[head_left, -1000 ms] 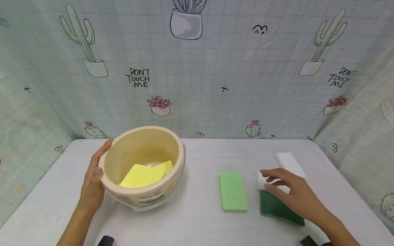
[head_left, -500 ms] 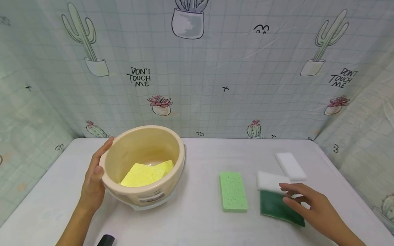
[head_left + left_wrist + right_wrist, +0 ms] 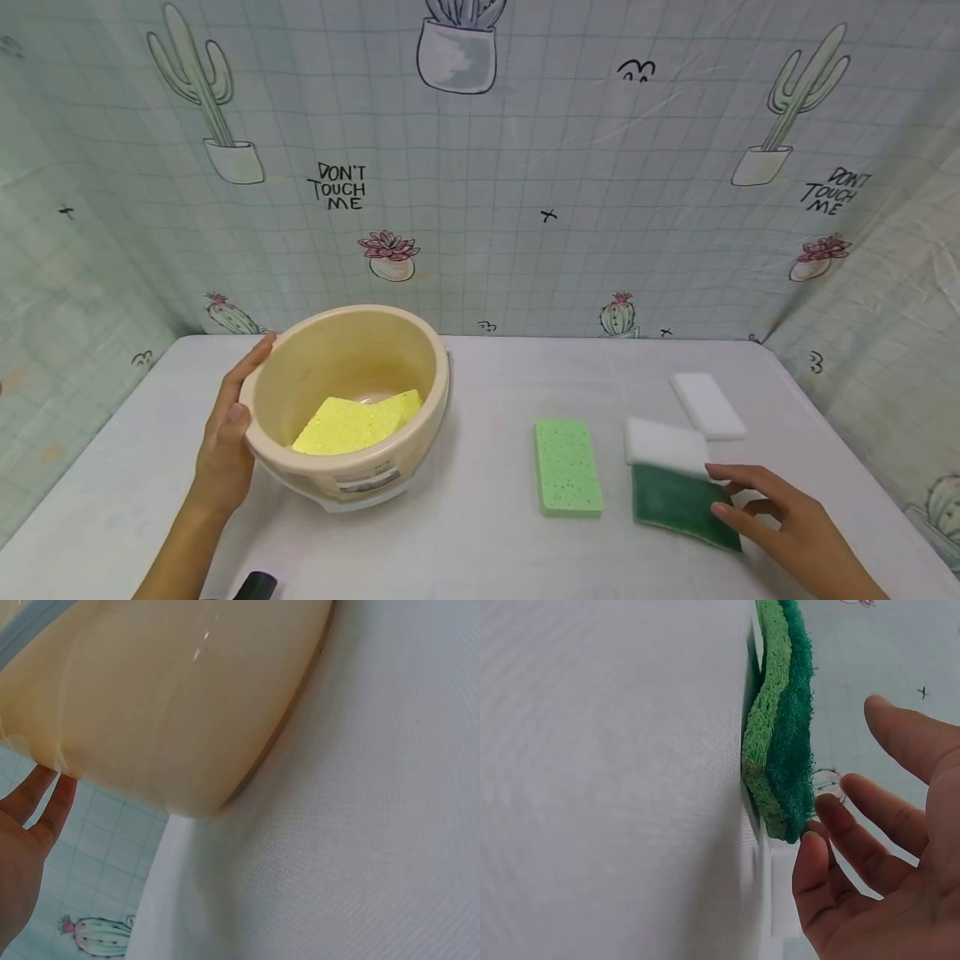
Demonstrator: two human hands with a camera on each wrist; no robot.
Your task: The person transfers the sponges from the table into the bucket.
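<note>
My left hand (image 3: pixel 228 446) lies against the outer left side of a cream bucket (image 3: pixel 348 327). Its fingers reach up to the rim, and in the left wrist view two fairly straight fingers touch the bucket wall (image 3: pixel 165 697). Inside the bucket sit yellow sponges (image 3: pixel 348 427). My right hand (image 3: pixel 791 521) is at the right edge of a scouring sponge (image 3: pixel 678 504), dark green on top. The right wrist view shows its light green layer (image 3: pixel 765 712) and this hand's (image 3: pixel 885 870) loosely bent, spread fingers beside the corner. Whether they touch it I cannot tell.
A light green sponge (image 3: pixel 567 468) lies mid-table. Two white sponges (image 3: pixel 666 444) lie behind the scouring sponge, the nearer one meeting its back edge. A black object (image 3: pixel 257 586) shows at the bottom edge. A cactus-print curtain (image 3: pixel 525 167) closes off the back and sides.
My right hand has moved right and toward me, from over the white sponge to the right edge of the scouring sponge. The left hand and the bucket have stayed put.
</note>
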